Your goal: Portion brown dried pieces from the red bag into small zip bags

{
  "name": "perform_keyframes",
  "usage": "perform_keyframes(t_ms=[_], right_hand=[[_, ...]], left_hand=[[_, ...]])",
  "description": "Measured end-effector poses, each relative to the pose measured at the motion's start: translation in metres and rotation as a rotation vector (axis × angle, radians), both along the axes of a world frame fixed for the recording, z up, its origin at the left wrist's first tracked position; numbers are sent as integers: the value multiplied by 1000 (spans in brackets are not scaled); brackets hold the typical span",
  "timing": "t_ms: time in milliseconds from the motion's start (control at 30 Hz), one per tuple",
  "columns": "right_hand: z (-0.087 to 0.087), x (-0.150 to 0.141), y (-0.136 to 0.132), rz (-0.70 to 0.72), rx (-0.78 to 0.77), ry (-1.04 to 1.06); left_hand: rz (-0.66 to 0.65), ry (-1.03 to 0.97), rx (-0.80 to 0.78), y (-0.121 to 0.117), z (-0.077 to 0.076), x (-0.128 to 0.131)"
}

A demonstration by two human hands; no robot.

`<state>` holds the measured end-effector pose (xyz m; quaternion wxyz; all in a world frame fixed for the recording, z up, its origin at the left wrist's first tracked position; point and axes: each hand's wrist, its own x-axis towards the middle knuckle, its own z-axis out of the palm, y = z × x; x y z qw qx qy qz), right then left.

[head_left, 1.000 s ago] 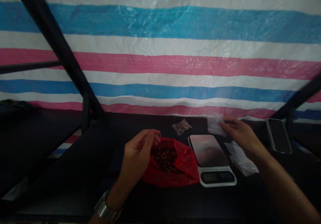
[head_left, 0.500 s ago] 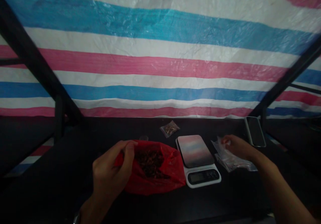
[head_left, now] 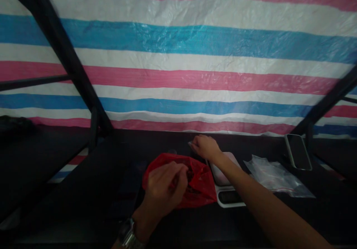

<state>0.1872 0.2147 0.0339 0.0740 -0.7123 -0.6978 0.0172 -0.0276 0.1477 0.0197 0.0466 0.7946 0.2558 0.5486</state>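
Note:
My left hand (head_left: 167,184) is over the opening of a red plastic bag (head_left: 203,189). Its fingers are pinched together, and whatever they hold is hidden. Dark brown dried pieces (head_left: 190,174) show inside the bag beside the fingertips. Past the scale's back left corner, my right hand (head_left: 205,146) has its fingers closed on a small clear plastic bag (head_left: 190,144), of which only a corner shows. The right forearm crosses over the white kitchen scale (head_left: 227,204) and hides part of its plate and display panel.
Several flat clear plastic bags (head_left: 275,174) lie right of the scale. A phone (head_left: 298,152) rests farther right by a black metal post (head_left: 309,133). A small clear object (head_left: 172,152) sits behind the red bag. Striped plastic sheeting (head_left: 209,78) hangs along the table's back edge.
My right hand has left the flat clear bags and moved left to the small filled bag. My left hand has gone from the red bag's rim to its opening. The view has shifted left.

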Motion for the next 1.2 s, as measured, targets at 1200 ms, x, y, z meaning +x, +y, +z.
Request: perform_keyframes(t_ms=[1200], right_hand=[[32, -44, -100, 149, 293, 672]], left_hand=[[-472, -391, -941, 17, -11, 4]])
